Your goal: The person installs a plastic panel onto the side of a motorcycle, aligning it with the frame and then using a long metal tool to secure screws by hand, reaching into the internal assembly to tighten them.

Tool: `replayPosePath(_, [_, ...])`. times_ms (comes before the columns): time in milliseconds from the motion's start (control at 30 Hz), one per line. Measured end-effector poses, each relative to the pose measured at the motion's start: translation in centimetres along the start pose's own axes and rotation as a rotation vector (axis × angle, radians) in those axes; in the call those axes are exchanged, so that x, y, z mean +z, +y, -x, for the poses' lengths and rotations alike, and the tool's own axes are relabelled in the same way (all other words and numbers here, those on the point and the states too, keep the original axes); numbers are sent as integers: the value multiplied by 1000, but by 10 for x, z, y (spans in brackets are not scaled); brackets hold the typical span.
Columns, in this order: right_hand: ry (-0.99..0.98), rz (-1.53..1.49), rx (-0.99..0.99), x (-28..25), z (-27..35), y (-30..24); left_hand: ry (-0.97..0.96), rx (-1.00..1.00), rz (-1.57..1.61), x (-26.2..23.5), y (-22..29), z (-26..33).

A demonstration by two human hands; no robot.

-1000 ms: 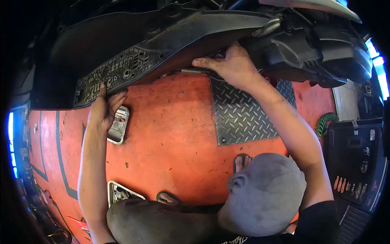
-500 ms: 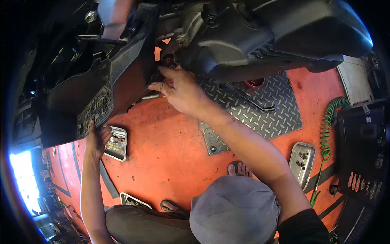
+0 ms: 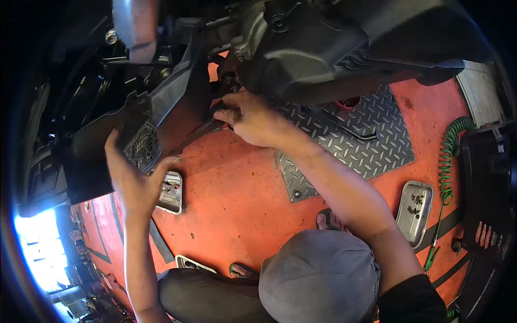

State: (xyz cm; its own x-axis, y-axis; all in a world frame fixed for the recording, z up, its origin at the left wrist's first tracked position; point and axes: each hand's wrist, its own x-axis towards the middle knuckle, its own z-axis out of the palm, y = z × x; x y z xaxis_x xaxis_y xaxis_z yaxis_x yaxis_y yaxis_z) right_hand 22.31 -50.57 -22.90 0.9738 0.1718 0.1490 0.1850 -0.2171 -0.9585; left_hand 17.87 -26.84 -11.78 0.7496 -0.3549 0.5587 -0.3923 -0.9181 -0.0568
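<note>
A black plastic panel (image 3: 171, 102) with a patterned insert (image 3: 144, 146) hangs at the left, on the underside of a dark vehicle. In front of its lower part is my left hand (image 3: 134, 183), thumb and fingers spread wide; whether it touches the panel I cannot tell. My right hand (image 3: 247, 117) reaches up to the panel's right end, with thumb and fingers closed on the dark edge there. Just above that hand are dark metal parts (image 3: 230, 75). The exact grip is partly hidden by my fingers.
A bulky black cover (image 3: 323, 59) overhangs the upper right. Below it a metal rod (image 3: 350, 128) lies on a diamond-pattern plate (image 3: 344, 156). Metal trays (image 3: 414, 215) rest on the red floor (image 3: 226, 199). A green coiled hose (image 3: 447, 161) hangs beside a black cabinet (image 3: 484, 188).
My left hand has let go of the panel's lower edge and risen in front of it, fingers spreading. My right hand has moved slightly down and right with the panel's end. The view has shifted.
</note>
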Motion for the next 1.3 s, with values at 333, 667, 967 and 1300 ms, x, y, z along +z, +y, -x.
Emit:
replayPosePath(333, [-20,127,223,3,-9,-19,-121,-127,446,35,7,7])
replayPosePath(667, [98,-219,158,9,-8,-21,-203,19,142,45,-21,22])
replayPosePath(967, [199,-106,42,28,-20,6,-122,-52,260,58,-52,40])
replayPosePath(1300, [104,15,151,14,-15,-15,-63,71,273,48,-50,42])
